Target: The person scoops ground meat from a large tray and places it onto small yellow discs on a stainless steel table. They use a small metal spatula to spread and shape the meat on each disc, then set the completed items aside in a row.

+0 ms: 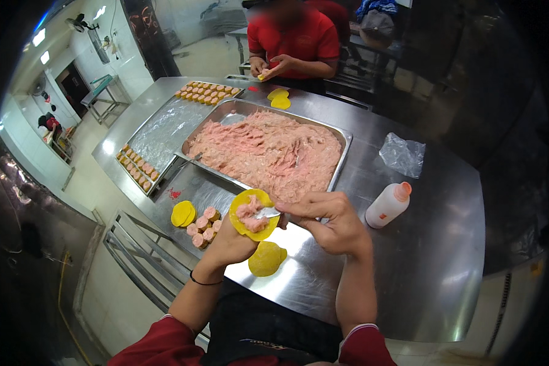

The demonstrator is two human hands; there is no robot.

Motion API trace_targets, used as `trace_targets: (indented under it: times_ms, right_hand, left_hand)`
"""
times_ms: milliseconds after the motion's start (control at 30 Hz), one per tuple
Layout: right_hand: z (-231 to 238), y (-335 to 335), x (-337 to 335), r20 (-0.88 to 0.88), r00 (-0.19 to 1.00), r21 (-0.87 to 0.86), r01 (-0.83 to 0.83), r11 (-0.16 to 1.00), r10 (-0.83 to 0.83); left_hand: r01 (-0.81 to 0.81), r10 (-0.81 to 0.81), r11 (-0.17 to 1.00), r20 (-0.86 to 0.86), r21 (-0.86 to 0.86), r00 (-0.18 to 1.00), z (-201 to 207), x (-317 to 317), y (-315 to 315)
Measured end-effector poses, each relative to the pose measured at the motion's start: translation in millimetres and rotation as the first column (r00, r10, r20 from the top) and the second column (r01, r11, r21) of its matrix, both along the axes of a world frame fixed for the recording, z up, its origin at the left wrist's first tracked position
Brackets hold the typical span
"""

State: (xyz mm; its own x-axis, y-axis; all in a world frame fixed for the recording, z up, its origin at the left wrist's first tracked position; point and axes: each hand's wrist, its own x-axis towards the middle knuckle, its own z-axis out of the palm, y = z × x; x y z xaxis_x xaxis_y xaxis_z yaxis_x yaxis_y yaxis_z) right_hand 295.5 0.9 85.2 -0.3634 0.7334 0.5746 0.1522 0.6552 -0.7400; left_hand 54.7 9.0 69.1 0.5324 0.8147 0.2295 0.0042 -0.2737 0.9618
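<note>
A round yellow dumpling wrapper (237, 224) lies over my left hand (238, 245), which is curled beneath it; most of those fingers are hidden. Pink minced meat (248, 210) sits in the middle of the wrapper. My right hand (332, 221) pinches a small metal spatula (267, 213), its blade pressed against the meat. Just beyond both hands stands a deep steel tray (344, 160) heaped with pink meat filling (268, 146). A stack of yellow wrappers (266, 261) rests on the table below my hands. Left of my left hand are several filled dumplings (205, 227).
More wrappers (183, 213) lie at the left of the steel table (409, 262). A plastic-lined tray (171, 131) carries rows of dumplings. A white bottle (387, 206) and a crumpled plastic bag (402, 155) are on the right. Across the table, a person in red (293, 46) holds a wrapper.
</note>
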Motion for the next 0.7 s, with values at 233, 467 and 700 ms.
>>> trace_targets:
  times_ms: [233, 467, 700]
  right_hand:
    - [2.1, -7.9, 1.6, 0.337, 0.939, -0.023, 0.088, 0.996, -0.075]
    - [-4.1, -6.9, -0.5, 0.478, 0.878, -0.103, 0.083, 0.991, -0.023]
    - [18.8, -19.5, 36.4, 0.17, 0.985, -0.198, 0.07, 0.978, -0.037]
  left_hand:
    - [-0.238, 0.242, 0.97, -0.197, 0.047, 0.95, -6.2, 2.2, -11.7]
    - [-0.125, 0.142, 0.989, -0.312, 0.075, 0.939, -5.7, -5.5, -12.7]
    - [-0.029, 0.013, 0.999, -0.411, -0.033, 0.911, -7.5, -18.8, -17.4]
